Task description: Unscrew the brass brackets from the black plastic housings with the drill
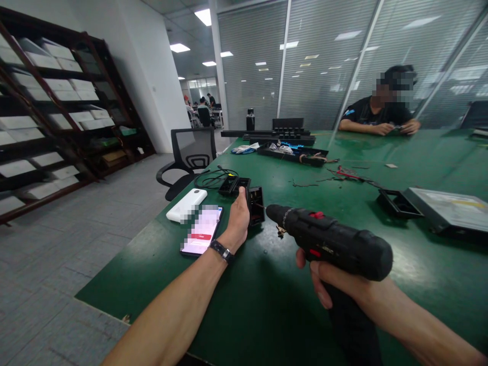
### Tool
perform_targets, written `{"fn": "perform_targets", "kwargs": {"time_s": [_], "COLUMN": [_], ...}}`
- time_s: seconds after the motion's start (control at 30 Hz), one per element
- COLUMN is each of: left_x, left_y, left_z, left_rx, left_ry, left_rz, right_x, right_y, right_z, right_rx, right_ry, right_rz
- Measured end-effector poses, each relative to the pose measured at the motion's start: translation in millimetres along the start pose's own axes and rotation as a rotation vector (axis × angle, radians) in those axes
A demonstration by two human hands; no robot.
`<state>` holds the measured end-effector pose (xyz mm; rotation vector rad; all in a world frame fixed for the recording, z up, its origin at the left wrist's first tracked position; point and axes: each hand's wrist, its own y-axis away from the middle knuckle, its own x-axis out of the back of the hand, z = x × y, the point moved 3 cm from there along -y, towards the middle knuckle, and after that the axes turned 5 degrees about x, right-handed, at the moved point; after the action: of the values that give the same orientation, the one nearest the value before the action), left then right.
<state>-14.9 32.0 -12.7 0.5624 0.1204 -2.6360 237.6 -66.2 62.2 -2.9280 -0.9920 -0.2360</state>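
Box (257, 207), black, opening facing right, sits toward the left of the green table (267, 300). Left hand (238, 216), fingers hidden, holds its left side; right hand (343, 277) wraps the drill (335, 241). Loose bracing could let the drill slip.

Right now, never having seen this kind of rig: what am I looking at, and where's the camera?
No machine: these are a person's bare hands, in one picture from a head-worn camera looking forward and down. The right hand grips a black power drill, its nose pointing toward the open black box in the left hand. Near that hand, a lit phone and a white oblong device lie on the green table; a long black tray sits farther back. Another person sits across the table.
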Motion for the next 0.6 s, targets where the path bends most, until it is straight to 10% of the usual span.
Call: {"fn": "perform_targets", "kwargs": {"time_s": [0.23,0.6], "left_x": [-6.8,-4.1], "left_y": [10,10], "left_z": [9,11], "left_rx": [0.132,0.099], "left_ry": [0.115,0.090], "left_rz": [0.039,0.002], "right_x": [-1,1], "right_y": [-3,-4], "right_z": [12,17], "right_rx": [-0.085,-0.086], "right_ry": [-0.450,-0.494], "right_rz": [0.033,0.055]}}
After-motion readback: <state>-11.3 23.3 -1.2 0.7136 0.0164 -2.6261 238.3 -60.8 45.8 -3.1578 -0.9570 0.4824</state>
